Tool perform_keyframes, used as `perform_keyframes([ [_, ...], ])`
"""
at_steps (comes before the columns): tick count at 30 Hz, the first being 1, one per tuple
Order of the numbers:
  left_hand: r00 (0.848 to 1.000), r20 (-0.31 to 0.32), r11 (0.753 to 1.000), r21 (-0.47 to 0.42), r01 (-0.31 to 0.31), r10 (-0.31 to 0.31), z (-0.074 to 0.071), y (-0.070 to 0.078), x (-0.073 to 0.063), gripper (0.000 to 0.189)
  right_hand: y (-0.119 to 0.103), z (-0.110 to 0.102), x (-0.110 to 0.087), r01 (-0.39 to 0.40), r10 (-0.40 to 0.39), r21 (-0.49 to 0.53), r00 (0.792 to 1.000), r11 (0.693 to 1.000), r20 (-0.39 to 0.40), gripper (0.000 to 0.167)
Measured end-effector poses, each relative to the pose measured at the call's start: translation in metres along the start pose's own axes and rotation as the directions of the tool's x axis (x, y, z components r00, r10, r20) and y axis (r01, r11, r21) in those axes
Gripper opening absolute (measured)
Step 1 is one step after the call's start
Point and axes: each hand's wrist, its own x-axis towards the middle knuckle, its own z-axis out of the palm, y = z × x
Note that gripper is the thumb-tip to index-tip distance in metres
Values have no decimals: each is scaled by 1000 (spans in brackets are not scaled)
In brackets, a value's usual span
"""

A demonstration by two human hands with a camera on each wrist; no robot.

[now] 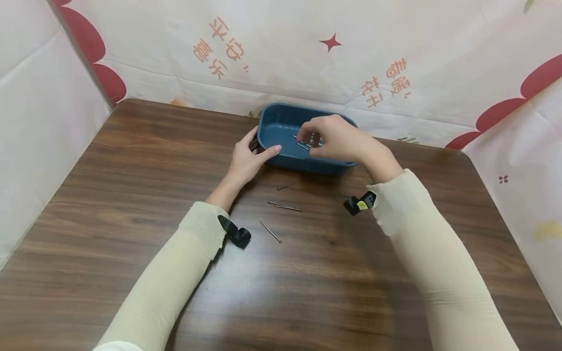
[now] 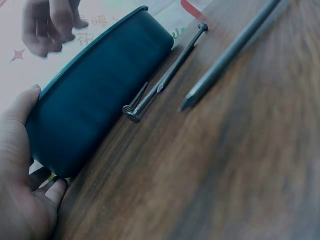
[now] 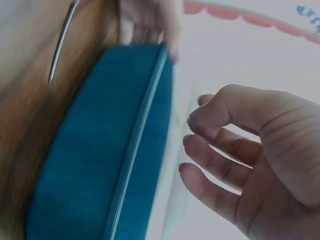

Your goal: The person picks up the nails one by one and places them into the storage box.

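Observation:
A blue plastic box [image 1: 303,164] stands near the table's back edge. At its left end my left hand [image 1: 245,157] grips it, thumb over the front rim and fingers round the outside. Over the box's right half hovers my right hand [image 1: 335,139], fingers loosely bent. In the right wrist view the fingertips [image 3: 192,117] of that hand are apart, with nothing between them. Several nails [image 1: 303,146] lie inside the box, partly hidden by the right hand. On the table in front are a short nail [image 1: 287,185], two nails side by side [image 1: 287,207] and a longer, slanted nail [image 1: 270,232].
The dark wood-grain table [image 1: 145,195] spreads out on both sides of the arms. A pale printed cloth [image 1: 281,53] hangs behind the box and along the sides. Each sleeve cuff carries a small black camera, one at the left wrist [image 1: 239,236] and one at the right [image 1: 352,205].

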Motion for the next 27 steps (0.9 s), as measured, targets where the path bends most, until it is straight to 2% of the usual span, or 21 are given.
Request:
perform_keyframes([
  [9, 999, -13, 999, 17, -38, 38, -4, 6, 8, 82, -28, 6, -33, 37, -33, 60, 998, 997, -58, 27],
  [16, 998, -20, 998, 16, -61, 62, 0, 11, 15, 82, -42, 15, -43, 70, -64, 87, 995, 994, -76, 24],
  [18, 998, -25, 998, 20, -59, 60, 1, 10, 13, 81, -44, 23, -45, 87, -78, 105, 993, 991, -84, 26],
  [24, 1000, -6, 999, 31, 20, -20, 7, 1, -6, 83, -44, 53, -55, 89, -87, 151, 996, 985, -19, 28],
  [27, 1000, -23, 999, 35, 5, -4, 8, 3, -5, 82, -43, 58, -54, 79, -79, 163, 997, 983, -6, 26],
])
